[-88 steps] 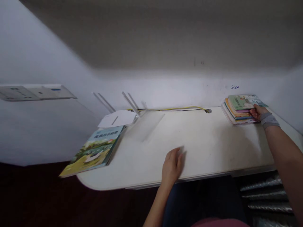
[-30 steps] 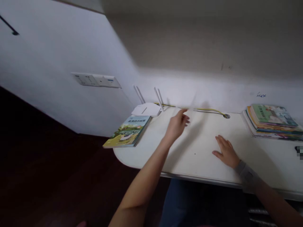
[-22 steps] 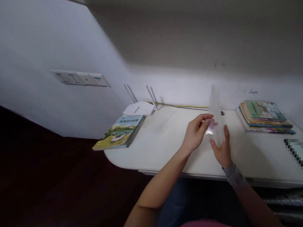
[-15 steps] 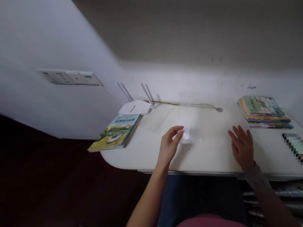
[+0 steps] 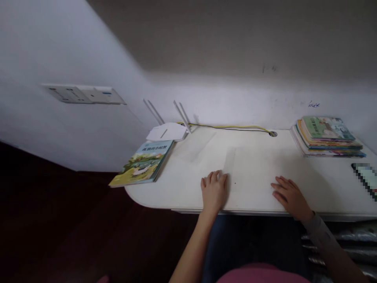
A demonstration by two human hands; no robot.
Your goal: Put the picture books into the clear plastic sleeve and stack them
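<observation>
A clear plastic sheet [image 5: 253, 173] lies flat on the white desk [image 5: 182, 184], in front of me. My left hand [image 5: 214, 190] rests palm down at the sheet's left edge, fingers together and stretched out. My right hand [image 5: 290, 195] lies flat at the sheet's right edge, fingers spread, a grey band on the wrist. Neither hand grips anything. A second clear sheet [image 5: 200, 143] lies farther back on the desk.
A green picture book [image 5: 141, 163] lies at the desk's left end beside a white router [image 5: 167, 131] with antennas. A yellow and black cable [image 5: 232, 127] runs along the wall to a hole. A stack of books [image 5: 326, 135] sits at the right. Wall sockets [image 5: 84, 94] are at left.
My left hand picked up a clear sheet from the back left, brought it to the middle and laid it flat. Both hands now rest at its edges.
</observation>
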